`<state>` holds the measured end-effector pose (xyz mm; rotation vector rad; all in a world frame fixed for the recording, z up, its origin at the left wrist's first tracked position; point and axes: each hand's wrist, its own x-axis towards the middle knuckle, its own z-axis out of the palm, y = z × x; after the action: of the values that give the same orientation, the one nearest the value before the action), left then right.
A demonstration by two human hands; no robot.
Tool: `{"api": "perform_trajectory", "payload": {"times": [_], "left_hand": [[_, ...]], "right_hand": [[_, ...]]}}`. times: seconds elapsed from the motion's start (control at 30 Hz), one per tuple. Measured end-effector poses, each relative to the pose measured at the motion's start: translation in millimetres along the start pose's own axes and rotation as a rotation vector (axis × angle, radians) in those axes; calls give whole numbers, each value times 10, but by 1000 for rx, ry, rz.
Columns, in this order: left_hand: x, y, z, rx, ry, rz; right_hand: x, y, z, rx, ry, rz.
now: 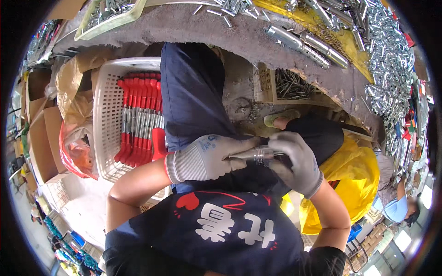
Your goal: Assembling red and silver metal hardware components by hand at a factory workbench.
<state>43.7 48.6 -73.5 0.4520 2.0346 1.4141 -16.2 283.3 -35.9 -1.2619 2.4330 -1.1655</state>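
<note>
A seated person's two gloved hands meet above the lap, holding a silver metal cylinder between them. The left hand pinches its left end between thumb and fingers; the right hand curls its fingers around the right end.

Left of the person's leg, a white perforated basket holds a tightly packed row of long pieces, red at both ends and silver in the middle. Beside it are an open cardboard box and a crumpled red-and-clear plastic bag.

Beneath the curved workbench, a crate contains a jumble of thin, dark metal rods. On top, a pale tray at the upper left holds small metal parts; a pile of shiny metal pieces spreads at the right.
</note>
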Motion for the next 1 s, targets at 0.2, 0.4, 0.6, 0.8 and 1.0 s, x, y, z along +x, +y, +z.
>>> {"api": "perform_trajectory", "payload": {"times": [0.2, 0.4, 0.6, 0.8, 1.0], "left_hand": [[24, -100, 53, 49, 193, 230], [26, -66, 70, 88, 148, 292], [173, 166, 114, 621, 258, 24], [198, 386, -103, 638, 615, 165], [156, 573, -439, -980, 1274, 450]], "right_hand": [[-36, 52, 42, 62, -120, 21], [-141, 118, 0, 147, -197, 72], [22, 77, 10, 697, -149, 1029], [317, 74, -60, 1066, 117, 593], [96, -59, 371, 110, -119, 50]]}}
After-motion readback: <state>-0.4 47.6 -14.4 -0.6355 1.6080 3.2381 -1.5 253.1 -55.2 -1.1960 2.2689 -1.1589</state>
